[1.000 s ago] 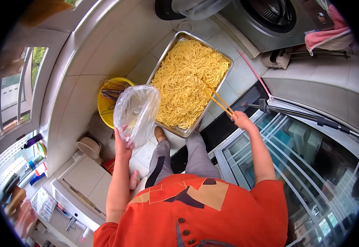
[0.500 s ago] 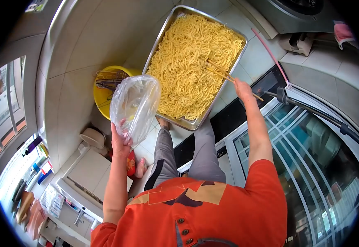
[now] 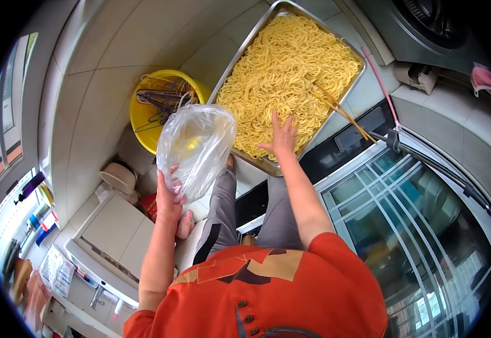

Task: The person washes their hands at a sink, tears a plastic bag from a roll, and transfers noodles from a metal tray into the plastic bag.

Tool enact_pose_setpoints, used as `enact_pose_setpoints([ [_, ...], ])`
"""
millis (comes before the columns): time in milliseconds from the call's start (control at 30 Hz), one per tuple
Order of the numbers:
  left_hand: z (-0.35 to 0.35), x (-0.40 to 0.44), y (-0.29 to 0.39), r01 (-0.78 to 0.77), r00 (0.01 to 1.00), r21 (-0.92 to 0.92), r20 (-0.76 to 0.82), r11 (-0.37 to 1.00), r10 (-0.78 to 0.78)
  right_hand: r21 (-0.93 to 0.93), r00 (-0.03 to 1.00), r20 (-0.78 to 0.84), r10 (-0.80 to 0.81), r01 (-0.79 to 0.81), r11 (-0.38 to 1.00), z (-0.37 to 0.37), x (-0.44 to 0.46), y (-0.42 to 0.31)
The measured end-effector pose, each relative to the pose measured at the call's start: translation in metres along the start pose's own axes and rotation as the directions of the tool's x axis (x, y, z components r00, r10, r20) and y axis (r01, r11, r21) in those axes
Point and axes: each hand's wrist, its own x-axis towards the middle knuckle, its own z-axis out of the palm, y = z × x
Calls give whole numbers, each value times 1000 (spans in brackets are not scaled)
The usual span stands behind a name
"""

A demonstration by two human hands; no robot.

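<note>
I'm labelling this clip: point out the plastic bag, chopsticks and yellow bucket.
Plastic bag [image 3: 197, 151], head view: its clear middle.
Chopsticks [image 3: 344, 113], head view: mid-shaft.
Yellow bucket [image 3: 139, 117], head view: left wall.

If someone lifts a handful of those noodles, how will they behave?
The noodles will probably hang limp, since they lie in loose curls in the metal tray. Lifting some would likely drag neighbours along, as the strands are tangled together. Their slight sheen suggests they may be slippery.

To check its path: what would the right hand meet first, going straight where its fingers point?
The right hand would likely meet the noodles in the metal tray first; whether it touches them now is unclear.
</note>
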Motion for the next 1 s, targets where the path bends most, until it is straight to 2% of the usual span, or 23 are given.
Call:
enact_pose_setpoints([
  [67,1,-2,2,19,996,22,-90,1000,-17,-168,986,-14,167,-167,972,15,14,-16],
  [167,-13,3,-4,14,995,8,-95,1000,-13,-72,984,-60,170,-174,982,25,33,-3],
  [200,-18,4,-5,20,995,1,-98,1000,-20,-122,976,-199,89,-115,986,29,38,3],
  [233,-23,7,-6,18,997,-1,-76,1000,-18,-128,976,-199,84,-111,986,31,46,9],
  [300,-28,7,-4,16,999,-10,-49,1000,-16,-52,988,-77,134,-138,989,22,58,17],
  [333,-27,6,-3,11,998,-23,-62,1000,-13,13,988,-91,125,-124,992,15,57,18],
  [367,-27,5,-3,9,997,-37,-77,999,-11,2,988,-96,119,-120,993,7,54,20],
  [433,-30,5,-2,15,998,-60,-67,998,-19,170,997,29,69,-73,983,-15,43,18],
  [467,-32,4,-1,17,998,-73,-61,997,-21,180,998,-48,47,-38,983,-16,37,22],
  [633,-37,6,-1,-8,1000,-92,23,996,10,275,996,-91,-26,50,960,-82,5,-6],
  [700,-36,6,-1,-42,999,-100,17,994,44,301,978,-186,-98,152,942,-103,-6,-15],
  [1000,-44,3,5,-62,996,-163,54,985,71,369,956,-264,-129,224,902,-199,-70,-70],
])
